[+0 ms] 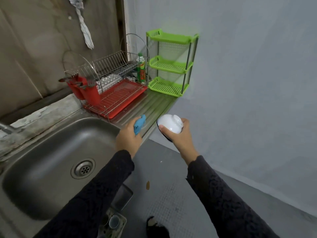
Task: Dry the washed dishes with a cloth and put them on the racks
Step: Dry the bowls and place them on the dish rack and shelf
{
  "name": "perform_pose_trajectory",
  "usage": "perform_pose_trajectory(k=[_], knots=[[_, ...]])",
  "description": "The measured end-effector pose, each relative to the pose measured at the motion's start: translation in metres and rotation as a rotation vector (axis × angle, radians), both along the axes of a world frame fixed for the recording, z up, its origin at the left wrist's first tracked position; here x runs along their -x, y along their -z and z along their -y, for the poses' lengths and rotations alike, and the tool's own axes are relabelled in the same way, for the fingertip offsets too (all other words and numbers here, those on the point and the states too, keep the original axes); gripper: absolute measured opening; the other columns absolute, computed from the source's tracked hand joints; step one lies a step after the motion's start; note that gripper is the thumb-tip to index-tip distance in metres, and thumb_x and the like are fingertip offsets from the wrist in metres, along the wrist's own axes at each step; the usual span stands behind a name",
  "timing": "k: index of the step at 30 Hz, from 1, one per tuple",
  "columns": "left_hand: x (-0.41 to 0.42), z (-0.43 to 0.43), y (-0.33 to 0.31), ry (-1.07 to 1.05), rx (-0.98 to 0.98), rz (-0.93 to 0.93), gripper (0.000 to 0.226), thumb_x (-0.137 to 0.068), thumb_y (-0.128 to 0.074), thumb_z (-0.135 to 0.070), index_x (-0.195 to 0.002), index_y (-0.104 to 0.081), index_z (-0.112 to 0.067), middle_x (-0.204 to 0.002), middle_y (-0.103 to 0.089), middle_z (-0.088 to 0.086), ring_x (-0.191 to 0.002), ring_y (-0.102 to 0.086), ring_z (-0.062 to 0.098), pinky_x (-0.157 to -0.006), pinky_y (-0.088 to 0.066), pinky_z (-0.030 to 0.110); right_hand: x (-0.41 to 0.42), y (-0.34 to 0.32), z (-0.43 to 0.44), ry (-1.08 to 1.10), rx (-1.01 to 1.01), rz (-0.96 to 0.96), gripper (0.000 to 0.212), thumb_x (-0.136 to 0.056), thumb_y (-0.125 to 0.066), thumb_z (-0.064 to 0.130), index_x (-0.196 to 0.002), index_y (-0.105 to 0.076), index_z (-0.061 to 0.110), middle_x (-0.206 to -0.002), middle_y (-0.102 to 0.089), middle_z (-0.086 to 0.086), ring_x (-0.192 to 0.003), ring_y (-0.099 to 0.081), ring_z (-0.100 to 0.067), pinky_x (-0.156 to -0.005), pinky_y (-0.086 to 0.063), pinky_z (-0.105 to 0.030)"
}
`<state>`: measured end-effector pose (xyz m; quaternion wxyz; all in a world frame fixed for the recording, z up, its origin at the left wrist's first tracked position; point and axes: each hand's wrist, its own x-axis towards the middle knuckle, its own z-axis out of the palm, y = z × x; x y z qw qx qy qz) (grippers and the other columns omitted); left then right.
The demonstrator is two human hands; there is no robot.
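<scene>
Open drainboard before green rack

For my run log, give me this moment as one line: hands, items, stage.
left hand: grips blue cloth | right hand: holds white bowl, tilted | dish rack, green shelf: bowl not yet placed

One wide-angle camera rides on the person's head, facing forward and steeply down over the rounded stainless-steel sink basin. The sink lies closest, filling the lower left of the view. Two dark lace sleeves enter from the bottom edge; the left hand hangs over the sink's right rim and the right hand further right of the sink. Beyond the sink, farther from the lens, stand the wire dish rack with its red plastic tray and the green three-tier plastic shelf. Right of the sink, the pale grey wall and the grey floor fill the view, edges bowed by the lens.
</scene>
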<state>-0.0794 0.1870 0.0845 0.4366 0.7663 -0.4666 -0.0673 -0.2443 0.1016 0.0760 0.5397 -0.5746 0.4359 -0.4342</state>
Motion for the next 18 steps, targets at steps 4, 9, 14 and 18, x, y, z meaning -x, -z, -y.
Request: perform_pose_trajectory(k=[4, 9, 14, 18], knots=[[-0.027, 0.071, -0.005, -0.05, 0.035, -0.017, 0.052, -0.084, -0.058, 0.004, -0.13, -0.06, -0.021, -0.116, -0.067, 0.0, -0.104, -0.063, 0.022, -0.088, -0.053, 0.037, -0.035, -0.008, 0.076, -0.055, 0.039, -0.065, 0.076, -0.066, -0.093, 0.041, -0.123, -0.045, 0.03, -0.121, -0.053, 0.007, -0.11, -0.061, -0.015, -0.083, -0.062, -0.041], [-0.068, 0.142, -0.011, -0.085, 0.039, -0.057, 0.052, -0.087, -0.062, 0.0, -0.13, -0.058, -0.029, -0.119, -0.063, -0.01, -0.105, -0.057, 0.009, -0.09, -0.046, 0.027, -0.074, -0.019, 0.16, -0.091, 0.1, -0.104, 0.074, -0.069, -0.093, 0.038, -0.124, -0.045, 0.025, -0.12, -0.053, 0.009, -0.11, -0.059, -0.011, -0.088, -0.058, -0.036], [-0.09, 0.18, -0.012, -0.126, 0.036, -0.076, 0.051, -0.089, -0.065, -0.003, -0.132, -0.056, -0.028, -0.123, -0.062, -0.009, -0.105, -0.054, 0.006, -0.089, -0.044, 0.025, -0.106, -0.012, 0.212, -0.12, 0.159, -0.152, 0.083, -0.059, -0.091, 0.055, -0.124, -0.046, 0.03, -0.125, -0.05, 0.005, -0.115, -0.056, -0.019, -0.092, -0.056, -0.041], [-0.105, 0.198, -0.007, -0.163, 0.015, -0.069, 0.049, -0.09, -0.065, -0.006, -0.135, -0.055, -0.024, -0.126, -0.062, -0.005, -0.106, -0.053, 0.006, -0.091, -0.046, 0.027, -0.128, -0.003, 0.239, -0.16, 0.165, -0.136, 0.077, -0.065, -0.093, 0.045, -0.123, -0.045, 0.031, -0.122, -0.049, 0.006, -0.114, -0.054, -0.019, -0.095, -0.055, -0.043]])
